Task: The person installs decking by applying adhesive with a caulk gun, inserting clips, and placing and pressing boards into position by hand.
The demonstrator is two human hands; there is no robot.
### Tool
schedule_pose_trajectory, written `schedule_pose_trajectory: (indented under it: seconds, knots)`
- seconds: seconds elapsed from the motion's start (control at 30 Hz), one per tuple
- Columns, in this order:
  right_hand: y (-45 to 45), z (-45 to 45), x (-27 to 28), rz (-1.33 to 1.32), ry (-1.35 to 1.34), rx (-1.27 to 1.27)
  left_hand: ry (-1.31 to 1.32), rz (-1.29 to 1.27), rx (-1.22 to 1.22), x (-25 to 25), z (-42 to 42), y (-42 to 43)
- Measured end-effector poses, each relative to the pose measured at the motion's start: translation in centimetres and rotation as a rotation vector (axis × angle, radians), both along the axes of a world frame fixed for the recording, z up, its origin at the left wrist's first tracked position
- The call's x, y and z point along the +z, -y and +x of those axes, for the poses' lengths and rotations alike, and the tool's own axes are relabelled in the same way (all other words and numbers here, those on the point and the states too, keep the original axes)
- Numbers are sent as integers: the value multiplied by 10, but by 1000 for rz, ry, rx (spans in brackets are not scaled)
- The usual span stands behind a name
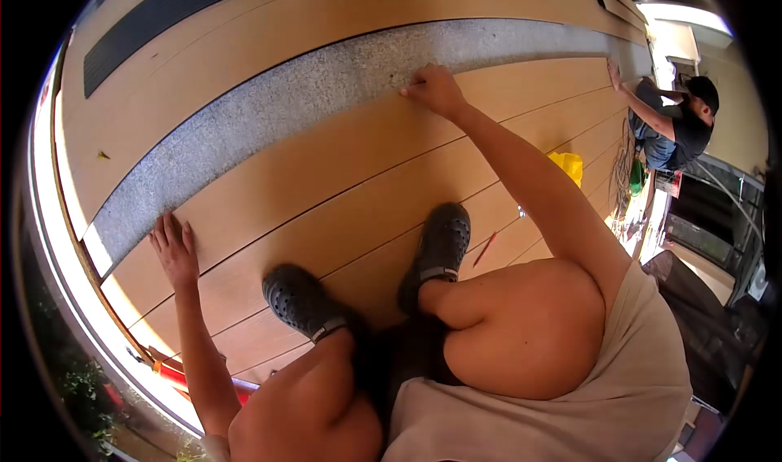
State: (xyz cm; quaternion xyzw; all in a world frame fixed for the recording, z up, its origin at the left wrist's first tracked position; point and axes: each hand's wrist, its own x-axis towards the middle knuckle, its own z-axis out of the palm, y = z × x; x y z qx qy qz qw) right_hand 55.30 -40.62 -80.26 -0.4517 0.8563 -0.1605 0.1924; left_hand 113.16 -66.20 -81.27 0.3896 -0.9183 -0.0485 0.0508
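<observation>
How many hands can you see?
3: your left hand and right hand at one plank's edge, and a co-worker's hand by its far end. The co-worker's other hand may be hidden.

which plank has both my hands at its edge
The plank bordering the grey strip on the shoes' side: left hand and right hand lie along that edge. Other planks this side don't touch the strip.
</observation>
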Motion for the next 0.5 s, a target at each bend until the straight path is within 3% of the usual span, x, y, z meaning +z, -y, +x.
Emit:
schedule_pose_trajectory:
  seconds: [0.33,0.4,0.5]
  knots:
    - [-4,-3,7,-290,-114,-42,25,-17,101,13,-22,-16]
    - [3,-13,23,-404,-236,-53,-44,-105,34,-14,-13,-7]
    - [22,-28,59,-502,-341,-142,33,-58,14,0,-22,-10]
